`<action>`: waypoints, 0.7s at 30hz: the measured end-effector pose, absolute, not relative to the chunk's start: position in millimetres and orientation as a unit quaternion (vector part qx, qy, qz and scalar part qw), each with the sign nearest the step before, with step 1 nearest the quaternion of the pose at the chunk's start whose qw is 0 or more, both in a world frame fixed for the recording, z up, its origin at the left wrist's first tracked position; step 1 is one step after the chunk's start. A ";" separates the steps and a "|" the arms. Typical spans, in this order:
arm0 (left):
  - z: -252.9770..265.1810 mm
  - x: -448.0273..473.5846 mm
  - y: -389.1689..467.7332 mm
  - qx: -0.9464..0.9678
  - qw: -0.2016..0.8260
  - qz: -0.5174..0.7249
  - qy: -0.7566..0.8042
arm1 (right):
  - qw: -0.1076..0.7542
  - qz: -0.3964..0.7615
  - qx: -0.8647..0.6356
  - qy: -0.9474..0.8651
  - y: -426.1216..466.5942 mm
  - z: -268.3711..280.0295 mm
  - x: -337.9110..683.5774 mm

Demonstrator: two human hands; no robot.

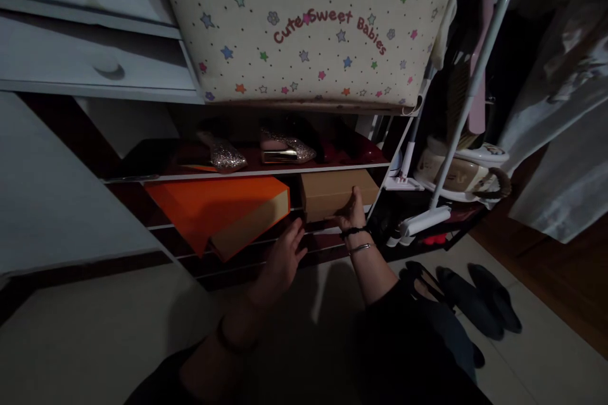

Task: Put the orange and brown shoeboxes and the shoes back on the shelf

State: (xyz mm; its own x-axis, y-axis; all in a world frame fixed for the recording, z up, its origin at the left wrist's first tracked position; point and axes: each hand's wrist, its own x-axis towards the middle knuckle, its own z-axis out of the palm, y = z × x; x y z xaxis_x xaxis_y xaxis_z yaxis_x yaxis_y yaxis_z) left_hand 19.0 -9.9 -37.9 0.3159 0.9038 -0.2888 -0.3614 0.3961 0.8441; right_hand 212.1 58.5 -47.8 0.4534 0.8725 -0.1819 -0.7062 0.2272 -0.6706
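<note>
- Plainly, the fingers of the right hand (353, 215) meet a brown cardboard box (327, 188) near its 4 o'clock corner; thumb and fingers stand wide apart, the thumb aimed at 12 and the others at about 9. Whether they grip it I cannot tell.
- The left hand (284, 259) hovers near the box's 7 o'clock corner, fingers loosely extended towards 1 o'clock, thumb held off to the side.
- The cardboard box lies flat beneath a white-edged shelf (270, 171); its long axis runs from 9 to 3 o'clock, along that edge, and its long front side faces 6.
- At the box's 9 o'clock, across a narrow dark gap, an orange box (228, 202) sits askew; its beige side faces about 5 o'clock, and one corner juts out towards 7.
- At 12 o'clock, the shelf carries glittery shoes (227, 155) and dark red shoes (361, 150), below a cream star-patterned bag (308, 76).
- Towards 2 o'clock, a white pole (468, 98) slants upward.
- Out at 4 o'clock, dark shoes (470, 310) rest on the pale floor (546, 342).
</note>
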 end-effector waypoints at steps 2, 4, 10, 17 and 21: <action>-36.3 19.3 -11.4 0.336 0.734 0.433 0.400 | 0.767 0.519 -0.360 -0.111 56.0 -47.0 213.9; -35.8 18.2 -12.4 0.324 0.736 0.438 0.401 | 0.766 0.521 -0.364 -0.096 50.9 -46.2 214.9; -49.7 -4.0 -1.7 0.254 0.740 0.480 0.397 | 0.746 0.518 -0.419 -0.010 14.1 -65.0 205.3; -36.2 -48.5 -10.4 0.388 0.579 0.619 0.363 | 0.721 0.457 -0.464 -0.238 -33.8 -90.7 135.1; -13.3 -94.6 -11.6 0.455 0.333 0.728 0.390 | 0.636 0.271 -0.448 -0.567 -34.4 -64.3 102.5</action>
State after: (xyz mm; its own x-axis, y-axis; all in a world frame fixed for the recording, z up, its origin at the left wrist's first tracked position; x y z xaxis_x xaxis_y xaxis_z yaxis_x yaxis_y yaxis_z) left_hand -94.6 -11.6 -13.3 -0.3655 0.8394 0.4023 -0.1296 -0.4739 0.8710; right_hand 102.5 -34.4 -64.3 0.2096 0.8522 0.4793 0.1636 0.4527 -0.8765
